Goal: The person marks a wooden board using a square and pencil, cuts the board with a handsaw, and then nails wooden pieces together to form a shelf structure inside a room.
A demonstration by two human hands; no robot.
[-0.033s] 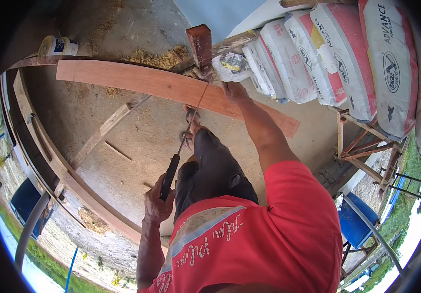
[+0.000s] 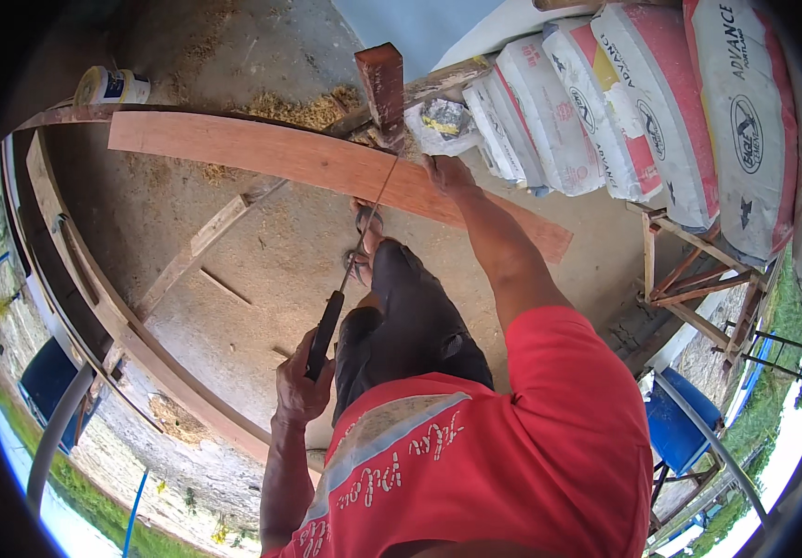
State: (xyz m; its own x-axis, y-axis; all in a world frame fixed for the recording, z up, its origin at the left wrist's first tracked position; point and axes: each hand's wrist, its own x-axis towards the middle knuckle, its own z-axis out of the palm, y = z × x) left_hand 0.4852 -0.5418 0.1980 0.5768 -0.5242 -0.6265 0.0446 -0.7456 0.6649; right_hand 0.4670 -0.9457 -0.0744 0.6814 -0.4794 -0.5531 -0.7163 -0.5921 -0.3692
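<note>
My left hand (image 2: 302, 389) is wrapped round the black handle of a handsaw (image 2: 325, 337). The thin blade, seen nearly edge-on, runs up and away and crosses a long reddish-brown wooden plank (image 2: 261, 163) at about its middle. On the plank just right of the blade, my right hand (image 2: 450, 177) grips its far edge, fingers partly hidden. Past the blade's far end, a dark reddish block of wood (image 2: 382, 93) stands beside the plank. My foot in a dark sandal (image 2: 366, 223) is below the plank, close to the blade.
Stacked cement bags (image 2: 596, 102) fill the far right, above a wooden frame (image 2: 694, 270). Long timbers (image 2: 94, 279) curve along the left, with a white tub (image 2: 112, 86) at the far left. Sawdust (image 2: 312, 110) lies beyond the plank; a loose stick (image 2: 225, 287) is on the floor.
</note>
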